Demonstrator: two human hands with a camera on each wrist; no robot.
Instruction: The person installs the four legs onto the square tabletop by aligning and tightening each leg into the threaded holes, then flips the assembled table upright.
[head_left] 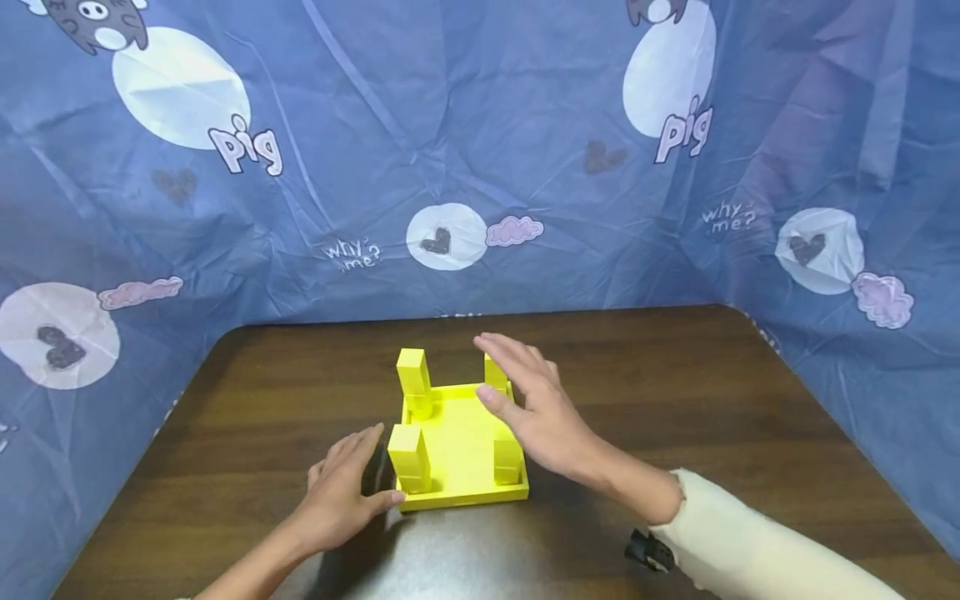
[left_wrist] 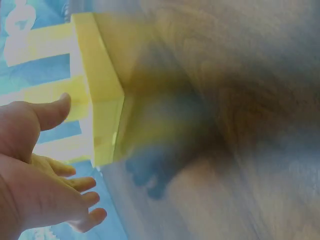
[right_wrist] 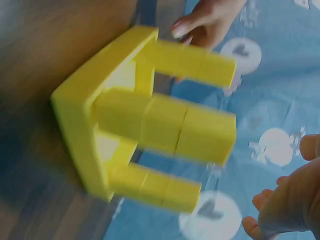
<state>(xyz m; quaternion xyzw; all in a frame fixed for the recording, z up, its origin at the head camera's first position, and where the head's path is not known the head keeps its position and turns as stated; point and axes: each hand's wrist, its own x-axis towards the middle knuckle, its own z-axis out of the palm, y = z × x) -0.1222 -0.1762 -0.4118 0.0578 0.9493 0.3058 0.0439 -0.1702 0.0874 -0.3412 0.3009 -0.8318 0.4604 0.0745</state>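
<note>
A yellow square tray (head_left: 461,442) with a raised rim lies on the table, and a block post stands at each corner. The front left post (head_left: 408,454) rises beside my left hand (head_left: 341,487), whose fingers are spread, thumb tip right at the tray's front left corner. Above the tray's right side hovers my right hand (head_left: 543,408), fingers extended, partly hiding the back right post (head_left: 493,373). The right wrist view shows the posts as stacked blocks, with seams across the nearest post (right_wrist: 165,125). Neither hand grips anything.
The brown wooden table (head_left: 262,400) extends around the tray. Behind it and at both sides hangs a blue printed cloth (head_left: 450,125). A black strap-like item (head_left: 649,551) sits under the right sleeve (head_left: 750,533).
</note>
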